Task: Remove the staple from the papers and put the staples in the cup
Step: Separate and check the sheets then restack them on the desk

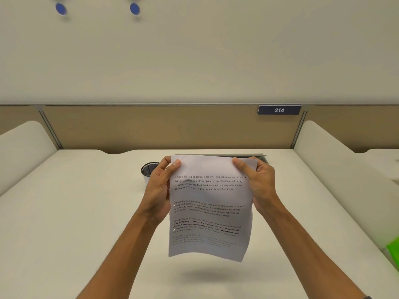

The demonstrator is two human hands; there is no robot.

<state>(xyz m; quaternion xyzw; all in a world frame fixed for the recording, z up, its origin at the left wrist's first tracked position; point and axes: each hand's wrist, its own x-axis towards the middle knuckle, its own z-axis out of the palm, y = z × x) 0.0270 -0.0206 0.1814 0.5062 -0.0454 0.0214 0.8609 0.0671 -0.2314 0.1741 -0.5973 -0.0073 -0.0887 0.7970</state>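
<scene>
- While both hands hold the printed papers (210,203) up off the white desk (75,212), the staple job looks like it is only starting.
- No staple can be seen; it is too small to spot or it is hidden, maybe under a thumb at a top corner.
- The left hand (160,186) pinches the top left corner, thumb in front and fingers curled behind.
- The right hand (258,184) pinches the top right corner the same way.
- Nothing can be seen going into the black mesh cup (149,169) yet. It stands on the desk just behind the left hand, and its inside is hard to see.
- What is left, I think: find the staple, pull it out, drop it in the cup.
- The papers are thin and bendy, with black print, and the bottom edge curls a little.
- The cup is round with a wire net wall.
- The desk is smooth and flat.
</scene>
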